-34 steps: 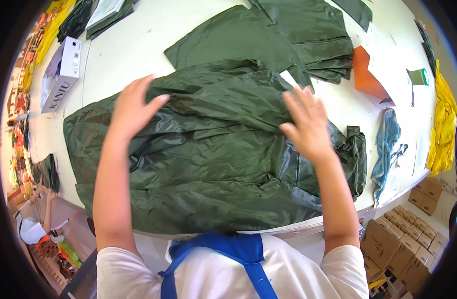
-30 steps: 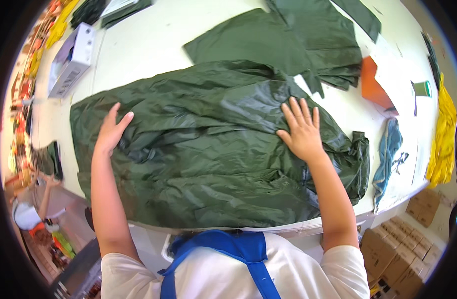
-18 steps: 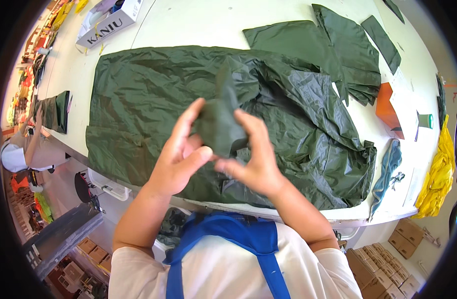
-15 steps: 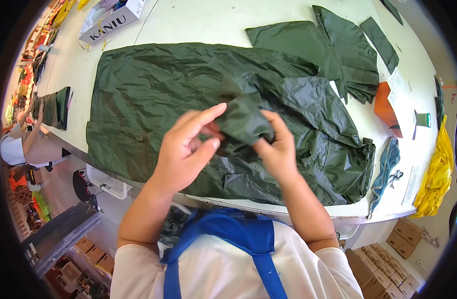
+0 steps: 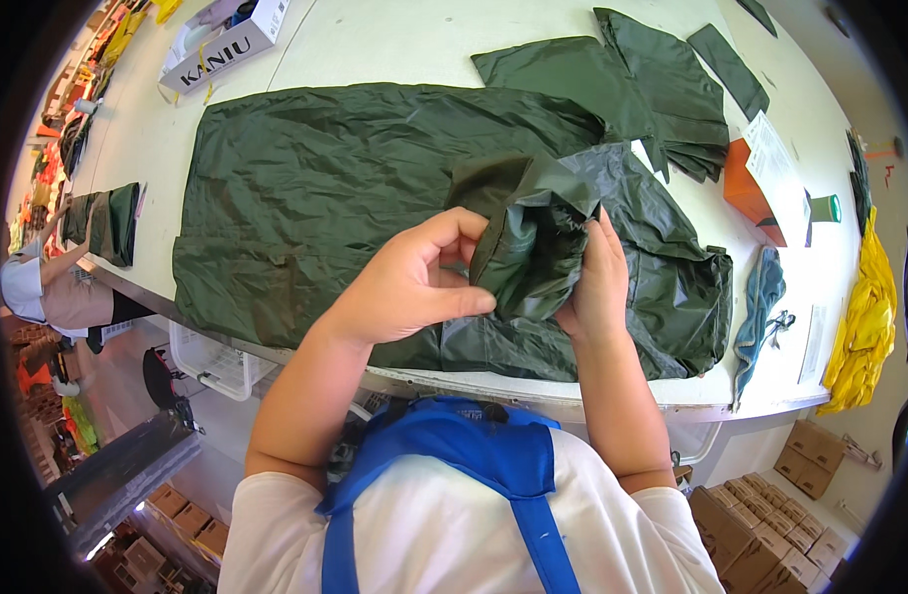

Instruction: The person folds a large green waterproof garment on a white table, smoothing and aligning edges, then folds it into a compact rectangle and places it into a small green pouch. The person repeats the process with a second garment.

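Note:
A large dark green piece of shiny, wrinkled fabric (image 5: 286,188), apparently a garment, is spread over the white table. From its right half a tube-like end, perhaps a sleeve (image 5: 518,252), is lifted toward me, and its open mouth faces me, showing the dark inside. My left hand (image 5: 419,277) grips the left rim of this opening, thumb in front and fingers bent behind the cloth. On the opposite side my right hand (image 5: 602,282) is closed on the right rim; some of its fingertips are hidden by the fabric.
Green fabric pieces (image 5: 662,84) lie at the far right, near an orange and white box (image 5: 761,183), a green spool (image 5: 825,208) and a blue cloth strip (image 5: 756,307). Yellow fabric (image 5: 862,317) hangs at the right edge. A white carton (image 5: 221,45) stands far left. A co-worker (image 5: 53,277) handles dark cloth.
The bunched tube end has been turned and spread, so its mouth now shows. Both hands have shifted right with it, and my right hand has moved to the rim's right side.

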A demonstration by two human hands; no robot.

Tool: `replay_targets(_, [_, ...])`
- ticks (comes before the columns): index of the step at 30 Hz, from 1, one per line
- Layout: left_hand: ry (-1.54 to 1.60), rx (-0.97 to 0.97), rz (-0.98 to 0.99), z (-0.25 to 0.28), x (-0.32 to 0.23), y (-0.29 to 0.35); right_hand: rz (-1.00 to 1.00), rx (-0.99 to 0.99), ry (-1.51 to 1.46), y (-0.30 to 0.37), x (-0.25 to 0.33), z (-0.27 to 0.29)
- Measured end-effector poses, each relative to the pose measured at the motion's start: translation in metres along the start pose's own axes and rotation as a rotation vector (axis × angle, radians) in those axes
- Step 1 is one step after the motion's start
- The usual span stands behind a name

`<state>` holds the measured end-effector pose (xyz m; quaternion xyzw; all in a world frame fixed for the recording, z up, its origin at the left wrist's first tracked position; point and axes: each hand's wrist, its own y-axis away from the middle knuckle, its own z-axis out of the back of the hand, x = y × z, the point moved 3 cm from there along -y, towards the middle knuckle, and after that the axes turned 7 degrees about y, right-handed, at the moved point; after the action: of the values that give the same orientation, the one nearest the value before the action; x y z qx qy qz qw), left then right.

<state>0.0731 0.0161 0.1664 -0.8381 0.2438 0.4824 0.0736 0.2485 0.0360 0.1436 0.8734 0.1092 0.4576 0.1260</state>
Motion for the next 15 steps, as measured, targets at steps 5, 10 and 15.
replay_targets(5, [-0.337, -0.283, -0.209, -0.015, -0.013, -0.004, -0.036, -0.09, -0.141, -0.005, -0.01, 0.016])
replay_targets(10, [-1.259, -0.554, -0.663, -0.02, -0.029, -0.007, -0.111, 0.154, 0.56, 0.022, -0.01, 0.036])
replay_targets(15, [-1.26, -0.744, -0.051, 0.124, -0.027, 0.047, 0.328, -0.491, 0.857, 0.003, 0.102, 0.194])
